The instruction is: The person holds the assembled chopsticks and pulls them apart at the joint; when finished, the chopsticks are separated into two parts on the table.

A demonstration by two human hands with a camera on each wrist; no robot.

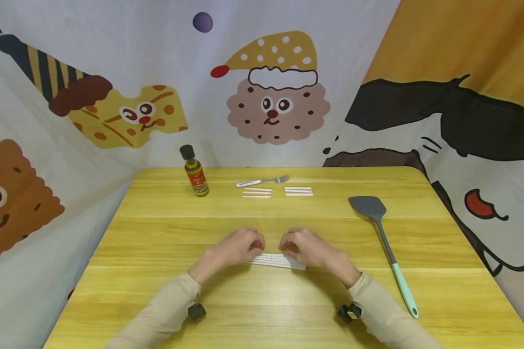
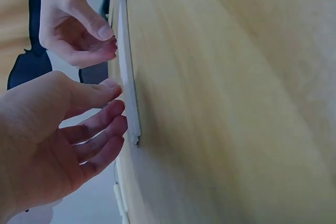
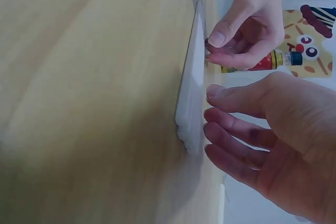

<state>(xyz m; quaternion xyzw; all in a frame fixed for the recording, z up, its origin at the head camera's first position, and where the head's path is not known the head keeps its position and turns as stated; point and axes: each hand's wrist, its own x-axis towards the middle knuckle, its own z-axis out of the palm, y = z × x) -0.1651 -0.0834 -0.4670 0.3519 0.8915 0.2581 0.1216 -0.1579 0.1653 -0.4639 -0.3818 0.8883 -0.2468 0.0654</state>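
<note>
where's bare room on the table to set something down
Bare table: between the black-capped bottle and left hand; between right hand and spatula. Crowded: far middle, with fork and short white sticks; centre, with both hands at a white stick bundle.

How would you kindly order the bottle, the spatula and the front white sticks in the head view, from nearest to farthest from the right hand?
From the right hand:
1. Front white sticks: right by it, extending left.
2. Spatula: off to its right.
3. Bottle: at the back left.
</note>
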